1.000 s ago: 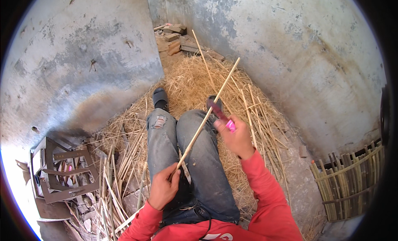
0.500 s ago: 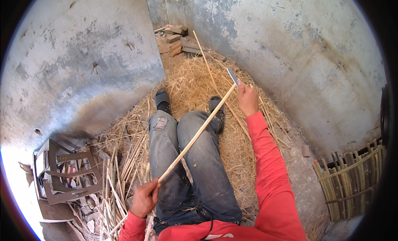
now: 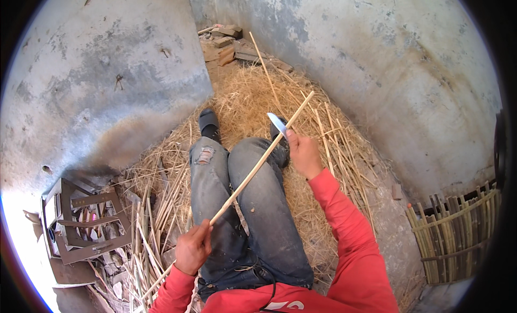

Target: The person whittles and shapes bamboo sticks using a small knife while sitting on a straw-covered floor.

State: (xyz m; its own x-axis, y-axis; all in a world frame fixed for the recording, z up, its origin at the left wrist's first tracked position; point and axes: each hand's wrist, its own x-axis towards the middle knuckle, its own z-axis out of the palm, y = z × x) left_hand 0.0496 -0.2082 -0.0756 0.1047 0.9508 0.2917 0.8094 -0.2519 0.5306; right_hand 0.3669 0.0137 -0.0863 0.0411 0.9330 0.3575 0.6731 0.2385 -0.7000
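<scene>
A long pale bamboo strip (image 3: 253,172) runs slantwise across my lap, its far end up and to the right. My left hand (image 3: 194,248) is closed around its near part, and the strip's tail comes out below the wrist. In my right hand (image 3: 305,154) is a knife (image 3: 277,122), its bright blade pointing up and left, crossing the strip a little short of the far end. The thumb lies by the strip where the blade meets it. The knife's handle is hidden in the fist.
Straw-like shavings (image 3: 242,92) cover the floor around my feet. Loose bamboo strips (image 3: 148,232) lie at the left, beside a broken brown frame (image 3: 94,224). A slatted bamboo panel (image 3: 458,232) stands at the right. Bricks (image 3: 226,41) are piled by the far wall (image 3: 366,71).
My right hand with the knife has moved down and left along the strip, toward my body. The strip's far end now shows beyond the blade. My left hand has shifted slightly up.
</scene>
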